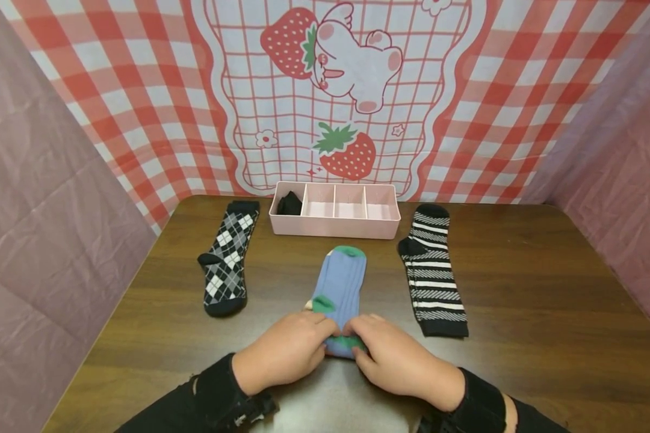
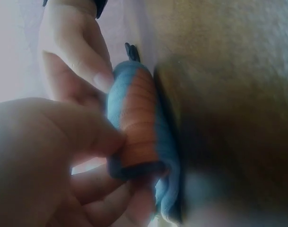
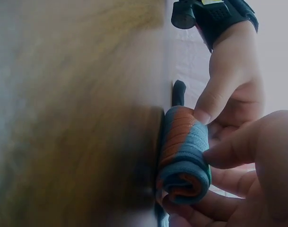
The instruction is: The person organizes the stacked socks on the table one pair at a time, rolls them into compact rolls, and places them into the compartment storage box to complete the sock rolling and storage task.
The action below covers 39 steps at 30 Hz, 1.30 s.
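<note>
A blue sock (image 1: 338,279) with green toe and heel patches lies lengthwise on the table, its near end rolled up. My left hand (image 1: 289,349) grips the left side of the roll, thumb on top and fingers curled beneath. From the right, my right hand (image 1: 398,361) holds the other end of it the same way. The wrist views show the roll (image 2: 139,118) up close, blue with an orange band. Its coiled end (image 3: 184,187) faces the right wrist camera, and the flat part is mostly hidden there.
A pink four-slot box (image 1: 336,227) stands at the table's back, a black bundle (image 1: 289,204) in its leftmost slot. An argyle sock (image 1: 230,258) lies left, a black-and-white striped sock (image 1: 436,270) right. A checked cloth (image 1: 157,108) hangs behind the wooden table (image 1: 531,288).
</note>
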### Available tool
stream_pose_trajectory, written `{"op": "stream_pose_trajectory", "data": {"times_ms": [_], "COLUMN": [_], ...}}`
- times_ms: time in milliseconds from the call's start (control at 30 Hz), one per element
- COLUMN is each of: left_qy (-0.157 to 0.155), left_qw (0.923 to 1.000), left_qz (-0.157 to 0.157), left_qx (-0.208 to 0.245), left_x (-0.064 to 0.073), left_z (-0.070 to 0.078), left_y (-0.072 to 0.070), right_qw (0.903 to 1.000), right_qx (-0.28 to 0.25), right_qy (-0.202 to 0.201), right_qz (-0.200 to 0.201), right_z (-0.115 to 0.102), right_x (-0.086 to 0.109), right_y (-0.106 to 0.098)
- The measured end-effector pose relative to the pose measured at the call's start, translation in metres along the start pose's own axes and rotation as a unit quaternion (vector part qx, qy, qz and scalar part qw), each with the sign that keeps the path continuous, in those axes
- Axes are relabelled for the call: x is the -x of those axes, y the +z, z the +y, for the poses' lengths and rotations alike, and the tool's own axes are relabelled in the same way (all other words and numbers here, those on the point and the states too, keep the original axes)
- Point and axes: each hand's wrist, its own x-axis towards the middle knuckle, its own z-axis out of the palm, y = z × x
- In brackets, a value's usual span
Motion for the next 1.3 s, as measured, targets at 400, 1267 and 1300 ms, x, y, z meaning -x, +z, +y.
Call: {"op": "stream_pose_trajectory", "data": {"times_ms": [400, 1267, 1300], "left_qy": [-0.043, -0.072, -0.066], "left_qw": [0.9888, 0.9844, 0.9869], "left_qz": [-0.081, -0.050, -0.047], "left_qx": [0.118, 0.152, 0.139], "left_x": [-0.001, 0.000, 0.000], "left_z": [-0.005, -0.008, -0.007], "left_y": [-0.006, -0.006, -0.007], "right_qw": [0.9993, 0.9980, 0.9980], "right_qx": [-0.013, 0.042, 0.040], "right_qy": [-0.032, -0.037, -0.036], "right_qz": [0.015, -0.032, -0.032], "right_z": [-0.004, -0.008, -0.008], "right_x": [0.003, 0.002, 0.002], "right_y": [-0.002, 0.000, 0.000]}}
